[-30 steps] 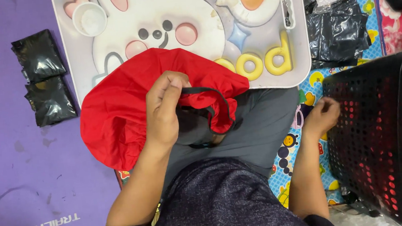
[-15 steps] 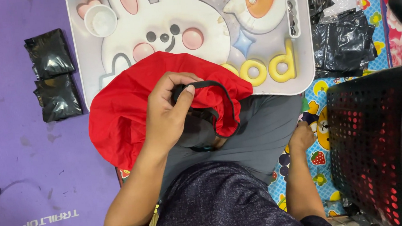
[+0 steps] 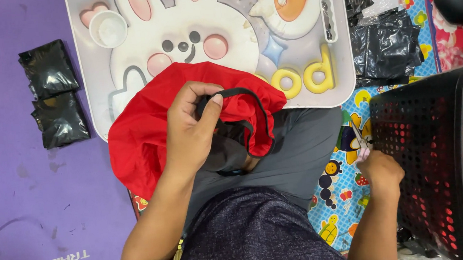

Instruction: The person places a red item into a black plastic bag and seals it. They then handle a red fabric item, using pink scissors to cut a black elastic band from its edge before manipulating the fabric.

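On the purple mat (image 3: 34,206) at the far left, two folded black plastic packets (image 3: 55,94) lay one below the other, set clear of my lap so they would not tangle with the cloth being worked. Next to them, the white lap tray with a rabbit cartoon (image 3: 180,35) sat across my knees and served as a flat bed for the work. The red fabric bag (image 3: 143,131) lay partly on the tray's near edge and partly over my grey trouser leg (image 3: 299,146), which kept its weight off my fingers. My left hand (image 3: 190,133) was closed on the bag at its mouth, thumb pressed against the black trim band (image 3: 252,112), so that the opening stayed gathered and could not slip shut. Crumpled black plastic bags (image 3: 384,46) lay beyond the tray's right corner, on the patterned blue play mat (image 3: 342,204). My right hand (image 3: 380,170) was low beside the black perforated basket (image 3: 425,147), fingers pinched on a small pale item (image 3: 360,144) that I could not identify; the basket stood close, which kept that reach short.
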